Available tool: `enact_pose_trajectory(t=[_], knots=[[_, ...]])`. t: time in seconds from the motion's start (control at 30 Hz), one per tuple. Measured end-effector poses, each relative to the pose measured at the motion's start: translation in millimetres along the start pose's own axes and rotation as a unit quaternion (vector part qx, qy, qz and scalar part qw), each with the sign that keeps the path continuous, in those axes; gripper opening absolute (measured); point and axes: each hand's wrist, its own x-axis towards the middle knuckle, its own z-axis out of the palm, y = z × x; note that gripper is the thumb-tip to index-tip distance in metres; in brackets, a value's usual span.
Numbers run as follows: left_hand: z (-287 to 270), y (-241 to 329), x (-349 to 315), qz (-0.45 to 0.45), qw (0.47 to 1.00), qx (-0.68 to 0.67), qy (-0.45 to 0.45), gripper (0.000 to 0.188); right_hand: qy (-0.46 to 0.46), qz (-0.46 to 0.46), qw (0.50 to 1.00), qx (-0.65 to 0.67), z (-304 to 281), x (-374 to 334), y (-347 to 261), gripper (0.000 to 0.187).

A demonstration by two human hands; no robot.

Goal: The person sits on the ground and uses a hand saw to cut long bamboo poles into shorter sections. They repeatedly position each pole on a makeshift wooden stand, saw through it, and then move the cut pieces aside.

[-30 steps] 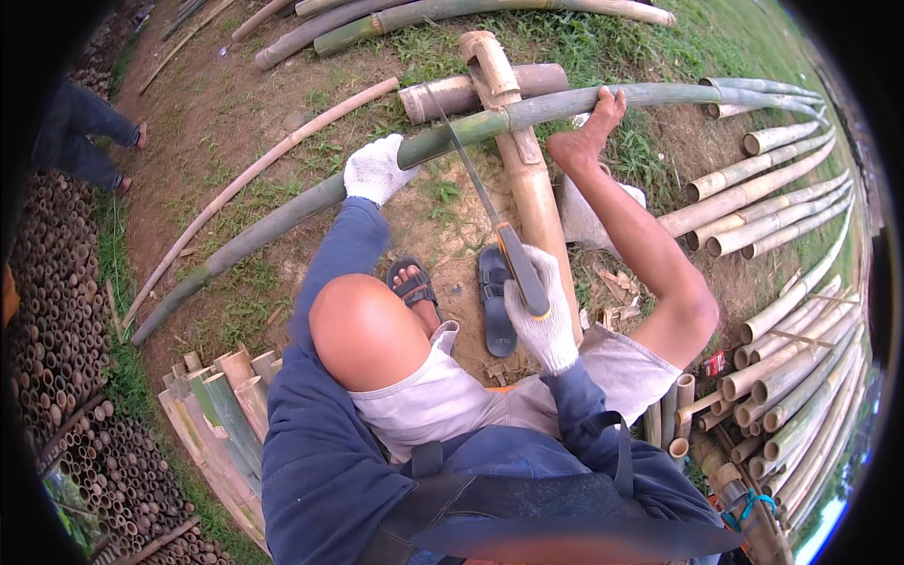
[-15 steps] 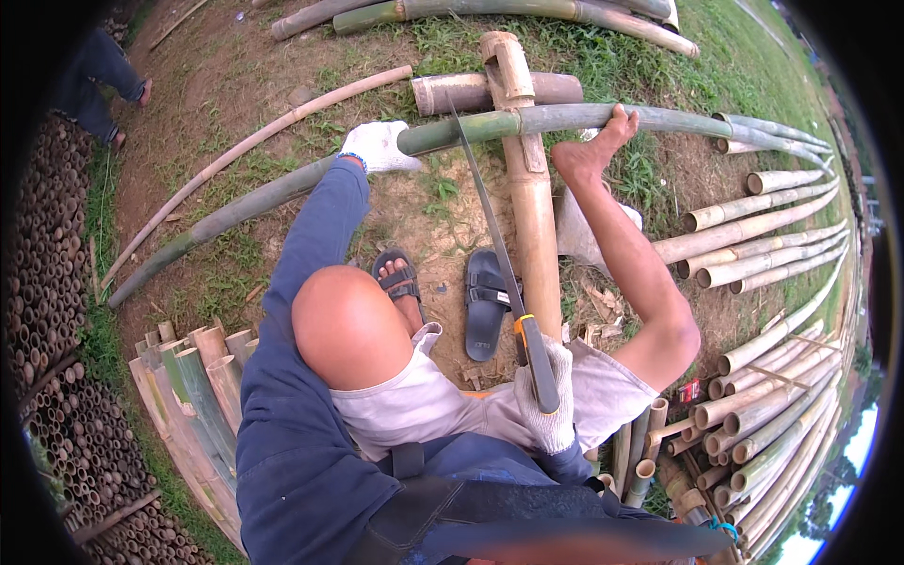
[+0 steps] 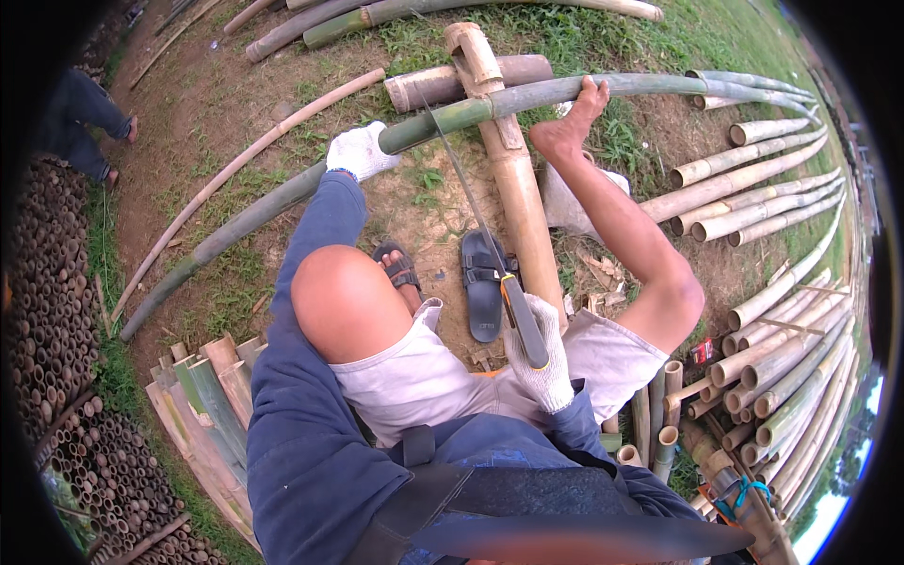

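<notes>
Head view: sawing a long green bamboo pole laid across a tan bamboo post serving as a rest. Right hand, gloved, wrapping a closed grip around the dark handle of the handsaw, blade running up and away to the pole just left of the post. Left hand, gloved, pressing down on the pole left of the cut, grip closed over it as far as visible. Bare right foot clamping the pole right of the post. Judging best practice: keeping strokes long and straight in line with the forearm, holding pole pinned on both sides so the kerf is not pinching, easing pressure near breakthrough. Around: pair of dark sandals on the dirt under the blade line, left one under the bent knee; white sack beside the post; cut bamboo stack at right; short split pieces at lower left; another person's legs far left, well apart. Right knee and sandals sitting close to the pull stroke, likely the main obstruction.
</notes>
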Motion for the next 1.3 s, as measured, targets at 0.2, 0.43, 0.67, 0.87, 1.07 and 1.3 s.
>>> enact_pose_trajectory(t=[0.2,0.43,0.67,0.87,1.07,1.3], knots=[[13.9,12.5,-19.8,-0.006,0.997,-0.014,0.071,0.043,-0.025,0.071,0.997,0.016,-17.0,-35.7,-0.9,0.063],[37.0,14.2,-30.3,-0.005,0.991,-0.006,0.137,0.038,-0.001,-0.009,1.000,0.008,-11.1,3.3,-11.2,0.058],[23.1,16.4,-35.1,0.010,0.996,-0.009,0.088,0.040,-0.016,0.061,0.995,0.075,17.6,60.2,21.2,0.056],[36.3,12.7,-30.3,-0.007,0.994,-0.030,0.109,0.043,-0.057,0.046,0.997,0.016,-50.7,-27.8,10.4,0.059],[37.6,10.3,-29.3,0.003,0.990,-0.023,0.136,0.043,0.004,0.007,0.997,0.070,63.3,147.9,45.2,0.054],[33.5,11.4,-33.8,0.014,0.996,-0.009,0.091,0.044,0.012,-0.017,0.996,0.082,70.1,146.0,58.8,0.054]])
